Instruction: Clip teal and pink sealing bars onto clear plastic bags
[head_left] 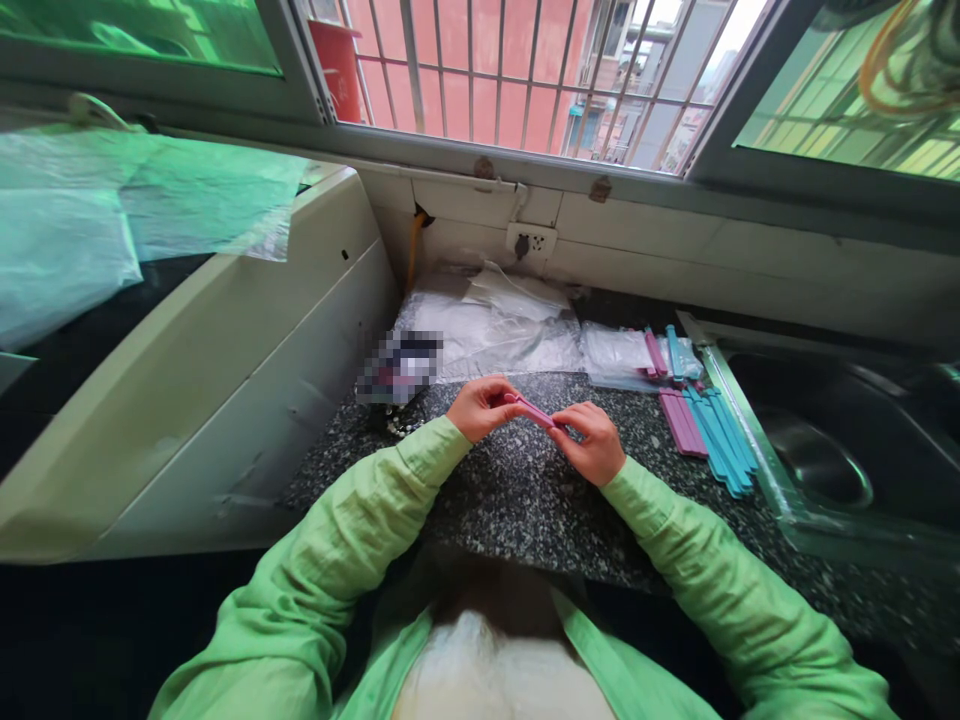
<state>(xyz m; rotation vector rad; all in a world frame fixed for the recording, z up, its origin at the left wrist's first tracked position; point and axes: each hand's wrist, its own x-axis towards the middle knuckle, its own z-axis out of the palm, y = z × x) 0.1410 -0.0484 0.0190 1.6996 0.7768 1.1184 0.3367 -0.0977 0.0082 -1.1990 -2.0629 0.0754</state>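
Note:
Above the speckled countertop (510, 500), a slim pink bag-sealing clip (535, 411) spans the gap between both hands. My left hand (484, 407) pinches its left end between thumb and fingers. At the other end, my right hand (591, 440) grips it with thumb and fingertips. To the right lie several pink clips (683, 422) in a row, with several blue clips (721, 440) beside them. Farther back, another pink clip (656, 353) and a blue clip (675, 352) rest by small clear bags (616, 352).
Large clear plastic bags (487, 325) lie against the wall under a socket (531, 241). A blurred-out object (401, 368) sits left of them. A white appliance (247, 370) borders the left side, and a sink (817, 460) the right. A barred window (510, 80) is behind.

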